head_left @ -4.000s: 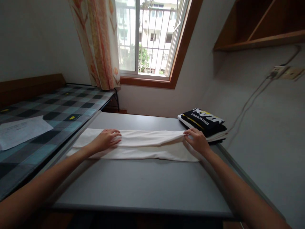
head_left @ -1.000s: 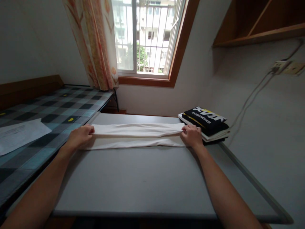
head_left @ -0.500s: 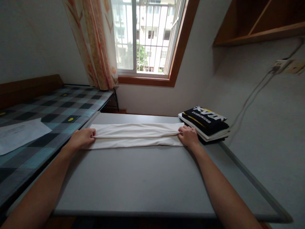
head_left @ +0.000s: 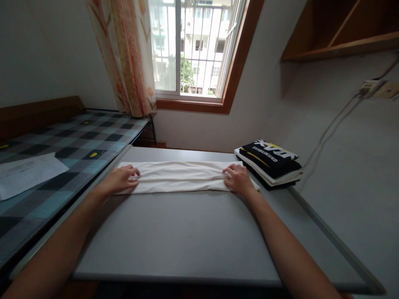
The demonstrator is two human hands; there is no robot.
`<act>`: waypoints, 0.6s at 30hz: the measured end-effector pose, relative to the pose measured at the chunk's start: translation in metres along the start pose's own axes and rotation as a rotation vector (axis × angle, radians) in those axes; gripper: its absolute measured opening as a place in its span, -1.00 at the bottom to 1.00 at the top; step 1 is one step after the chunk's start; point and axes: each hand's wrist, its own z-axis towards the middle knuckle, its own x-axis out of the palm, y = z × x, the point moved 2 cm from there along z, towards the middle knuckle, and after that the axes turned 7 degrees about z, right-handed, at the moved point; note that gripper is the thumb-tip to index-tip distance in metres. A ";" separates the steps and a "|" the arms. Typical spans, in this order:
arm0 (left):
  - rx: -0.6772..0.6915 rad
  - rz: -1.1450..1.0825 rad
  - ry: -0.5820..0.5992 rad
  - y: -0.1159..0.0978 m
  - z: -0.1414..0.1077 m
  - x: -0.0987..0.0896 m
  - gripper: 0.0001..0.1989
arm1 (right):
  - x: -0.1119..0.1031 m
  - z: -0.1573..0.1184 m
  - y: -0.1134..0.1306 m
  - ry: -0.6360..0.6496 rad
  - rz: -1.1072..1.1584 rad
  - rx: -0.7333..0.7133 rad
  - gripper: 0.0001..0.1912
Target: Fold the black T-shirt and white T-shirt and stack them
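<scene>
A white cloth garment (head_left: 181,177), folded into a long flat strip, lies crosswise on the grey table (head_left: 177,232). A crease runs along its length, and its exact kind cannot be made out. My left hand (head_left: 123,179) rests on the strip's left part, thumb and fingers apart, gripping nothing. Over its right part is my right hand (head_left: 238,178), with fingers spread and bent, their tips touching the fabric. Both forearms reach in from the bottom corners.
Right of the strip sits a stack of folded clothes (head_left: 269,164), a black printed one on top. A bed with a checked mattress (head_left: 102,137) adjoins the table's left side and bears a paper sheet (head_left: 31,172). A wooden shelf (head_left: 343,50) hangs at upper right.
Both hands have let go of the fabric fold at the ends and moved inward along the strip. The fingers have opened, and the raised fold now lies flatter.
</scene>
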 end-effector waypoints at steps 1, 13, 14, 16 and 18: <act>0.062 -0.010 -0.026 -0.008 0.002 0.003 -0.66 | 0.002 0.001 0.007 0.001 0.028 -0.065 -0.78; 0.238 0.081 -0.246 -0.036 0.012 0.016 -0.67 | 0.017 0.006 0.045 -0.069 0.006 -0.254 -0.77; 0.237 0.043 -0.251 -0.033 0.012 0.015 -0.68 | 0.018 0.006 0.045 -0.081 0.012 -0.246 -0.77; 0.244 -0.053 -0.245 -0.029 0.011 0.014 -0.72 | 0.019 0.006 0.042 -0.077 0.042 -0.244 -0.76; 0.251 -0.130 -0.220 -0.026 0.010 0.015 -0.75 | 0.021 0.005 0.041 -0.043 0.091 -0.257 -0.78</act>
